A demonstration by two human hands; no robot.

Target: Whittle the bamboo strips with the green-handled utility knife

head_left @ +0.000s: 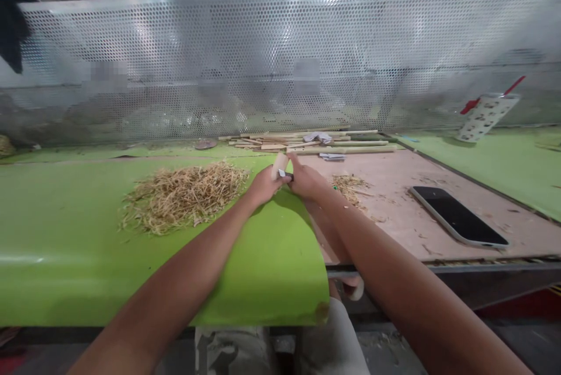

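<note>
Near the middle of the bench, my left hand (262, 184) is closed around a pale, short wooden or bamboo piece (279, 163) that stands up from the fingers. My right hand (308, 180) meets it from the right, its fingers wrapped round a small dark tool, probably a knife, with a bright flat tip (281, 173) against the pale piece. The fingers hide most of this tool. Left of my hands lies a heap of thin, straw-coloured shavings (186, 197) on the green sheet (272, 252). A smaller scatter of shavings (350, 188) is beyond my right wrist.
Several bamboo strips (359, 149) and crumpled paper (318, 137) lie at the back, before a perforated metal panel (245, 54). A phone (458, 215) rests on the brownish board (394, 170) at right. Behind it stands a patterned tumbler (488, 118) with a red straw.
</note>
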